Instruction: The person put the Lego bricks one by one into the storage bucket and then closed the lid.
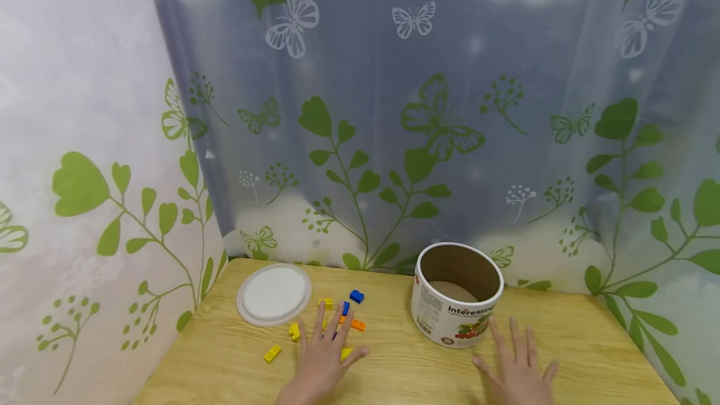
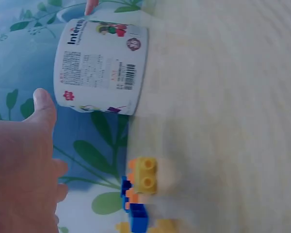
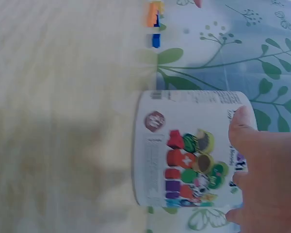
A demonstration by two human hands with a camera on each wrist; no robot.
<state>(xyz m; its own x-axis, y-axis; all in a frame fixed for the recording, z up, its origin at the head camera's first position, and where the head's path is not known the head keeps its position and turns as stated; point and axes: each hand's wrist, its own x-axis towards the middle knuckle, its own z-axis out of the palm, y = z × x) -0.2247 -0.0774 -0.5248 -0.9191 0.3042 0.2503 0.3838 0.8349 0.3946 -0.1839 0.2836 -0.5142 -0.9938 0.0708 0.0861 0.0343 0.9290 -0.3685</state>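
Observation:
Over the scattered toy building bricks (image 1: 352,324) my left hand (image 1: 322,358) is spread with straight fingers, holding nothing. Yellow, blue and orange bricks lie about it, some partly hidden behind the fingers. In the left wrist view, a yellow brick (image 2: 146,175) and a blue brick (image 2: 138,218) show beyond that hand. My right hand (image 1: 519,364) is also spread, in front of the round white tub (image 1: 444,320). The tub stands upright with its top uncovered and a brown inside. In the right wrist view, the right hand (image 3: 269,170) overlaps the printed tub (image 3: 194,150); contact cannot be told.
A round white lid (image 1: 274,294) lies flat at the back left of the wooden table (image 1: 410,374). Behind the table hangs a curtain (image 1: 360,142) with leaf and butterfly prints, and a similar sheet (image 1: 112,205) covers the left side.

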